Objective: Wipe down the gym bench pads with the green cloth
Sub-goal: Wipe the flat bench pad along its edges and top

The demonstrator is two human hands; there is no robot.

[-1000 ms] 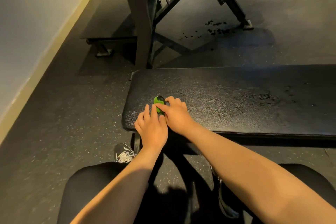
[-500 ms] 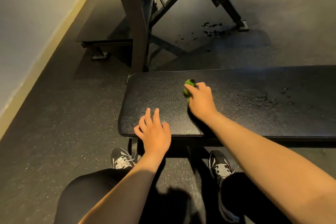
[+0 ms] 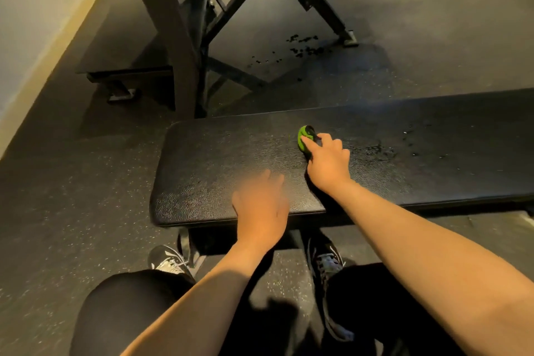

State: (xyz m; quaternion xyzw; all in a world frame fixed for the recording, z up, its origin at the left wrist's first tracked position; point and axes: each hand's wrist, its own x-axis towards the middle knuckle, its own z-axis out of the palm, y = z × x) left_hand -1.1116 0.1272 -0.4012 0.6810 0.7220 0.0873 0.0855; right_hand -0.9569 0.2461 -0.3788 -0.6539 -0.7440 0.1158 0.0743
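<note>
Green cloth under right hand, apart from left hand

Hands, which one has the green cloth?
The right hand pinches the green cloth against the bench pad; the blurred left hand sits nearer the pad's front edge, away from the cloth.
</note>
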